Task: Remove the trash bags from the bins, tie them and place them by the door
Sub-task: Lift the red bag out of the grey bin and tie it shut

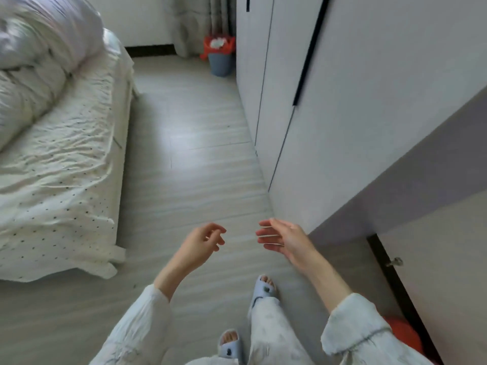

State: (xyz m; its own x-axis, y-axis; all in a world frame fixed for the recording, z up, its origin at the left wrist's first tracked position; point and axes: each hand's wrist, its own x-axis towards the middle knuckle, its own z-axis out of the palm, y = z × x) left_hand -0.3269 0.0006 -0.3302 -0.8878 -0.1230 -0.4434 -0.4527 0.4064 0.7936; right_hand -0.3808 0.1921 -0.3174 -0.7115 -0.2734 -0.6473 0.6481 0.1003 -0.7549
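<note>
Fingers (266,234) relaxed, bin (220,64) far

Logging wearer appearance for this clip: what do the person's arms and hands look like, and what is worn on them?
Both hands are bare: no gloves, rings or watch visible on the left hand or the right hand. Each forearm is uncovered, with a loose pale blue-white crinkled sleeve pushed up toward the elbow. The right sleeve ends in a wide stitched cuff.
</note>
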